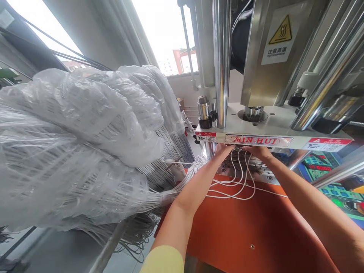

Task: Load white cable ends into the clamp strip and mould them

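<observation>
Both of my arms reach forward under the upper plate (210,133) of a press marked MIN-HUI. My left hand (225,149) is at the left of the gap below that plate, and my right hand (258,151) is just to its right. Their fingers are mostly hidden by the plate edge and the shade beneath it. Several thin white cables (242,172) hang in loops from between the hands. Whether the fingers grip the cable ends cannot be made out. A metal mould block (268,175) lies under and beside the right hand.
An orange-red work surface (227,231) spreads below my arms. Plastic-wrapped cable bundles (93,125) fill the left side. Chrome guide columns (221,64) flank a heated barrel with a high-temperature label (280,38). At the right stands a green-blue control panel (321,167).
</observation>
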Motion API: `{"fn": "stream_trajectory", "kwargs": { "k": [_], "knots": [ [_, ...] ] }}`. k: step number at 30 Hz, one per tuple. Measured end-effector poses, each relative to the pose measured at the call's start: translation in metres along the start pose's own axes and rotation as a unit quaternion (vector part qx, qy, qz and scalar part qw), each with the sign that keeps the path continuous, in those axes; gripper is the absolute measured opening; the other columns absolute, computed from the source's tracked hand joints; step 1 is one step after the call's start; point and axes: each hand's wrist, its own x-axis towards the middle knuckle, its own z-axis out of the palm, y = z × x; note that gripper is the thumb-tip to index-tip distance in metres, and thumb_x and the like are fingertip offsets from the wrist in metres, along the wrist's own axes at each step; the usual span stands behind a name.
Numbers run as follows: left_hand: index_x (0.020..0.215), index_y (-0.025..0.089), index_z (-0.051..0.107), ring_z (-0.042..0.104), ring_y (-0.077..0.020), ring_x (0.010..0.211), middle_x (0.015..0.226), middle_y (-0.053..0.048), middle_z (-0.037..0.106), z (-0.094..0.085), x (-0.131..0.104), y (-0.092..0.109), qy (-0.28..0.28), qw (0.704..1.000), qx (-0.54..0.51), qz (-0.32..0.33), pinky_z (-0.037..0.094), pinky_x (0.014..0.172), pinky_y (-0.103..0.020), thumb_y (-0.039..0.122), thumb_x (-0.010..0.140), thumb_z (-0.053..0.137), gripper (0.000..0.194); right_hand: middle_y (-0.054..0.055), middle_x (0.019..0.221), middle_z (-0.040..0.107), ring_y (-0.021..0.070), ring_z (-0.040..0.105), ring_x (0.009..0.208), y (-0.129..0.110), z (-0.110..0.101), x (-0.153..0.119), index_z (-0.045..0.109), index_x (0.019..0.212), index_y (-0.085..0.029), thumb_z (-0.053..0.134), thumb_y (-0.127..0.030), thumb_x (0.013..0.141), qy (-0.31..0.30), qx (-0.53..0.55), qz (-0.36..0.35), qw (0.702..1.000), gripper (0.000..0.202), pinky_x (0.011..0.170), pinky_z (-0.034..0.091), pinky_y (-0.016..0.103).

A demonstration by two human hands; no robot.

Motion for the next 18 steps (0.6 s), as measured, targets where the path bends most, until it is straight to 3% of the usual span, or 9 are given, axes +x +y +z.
{"fn": "stream_trajectory", "kwargs": {
  "k": [6, 13, 18],
  "knots": [
    [0.097, 0.023, 0.074, 0.064, -0.0292, 0.11, 0.104, -0.008, 0.073, 0.004, -0.009, 0.012, 0.002, 0.989, 0.142, 0.036, 0.052, 0.09, -0.036, 0.054, 0.068, 0.075, 0.042, 0.013, 0.114, 0.067, 0.0387, 0.058, 0.108, 0.002, 0.009, 0.009, 0.067, 0.115, -0.022, 0.067, -0.056, 0.073, -0.017, 0.0, 0.015, 1.0, 0.054, 0.092, 0.047, 0.053],
    [0.111, 0.024, 0.069, 0.058, -0.0285, 0.118, 0.116, -0.007, 0.069, 0.007, -0.013, 0.017, -0.005, 0.989, 0.137, 0.064, 0.048, 0.096, -0.035, 0.043, 0.068, 0.079, 0.048, 0.011, 0.121, 0.066, 0.0358, 0.055, 0.115, 0.005, 0.008, 0.01, 0.064, 0.121, -0.023, 0.067, -0.042, 0.077, -0.047, -0.013, -0.003, 0.999, 0.048, 0.095, 0.046, 0.048],
    [0.109, 0.022, 0.067, 0.052, -0.0309, 0.124, 0.118, -0.01, 0.067, 0.005, -0.024, 0.02, 0.0, 0.997, 0.038, 0.066, 0.043, 0.101, -0.038, 0.034, 0.068, 0.08, 0.044, 0.011, 0.108, 0.07, 0.0344, 0.058, 0.107, -0.001, 0.003, 0.004, 0.068, 0.111, -0.021, 0.065, -0.036, 0.08, -0.058, -0.022, -0.006, 0.998, 0.034, 0.089, 0.046, 0.045]
  ]
}}
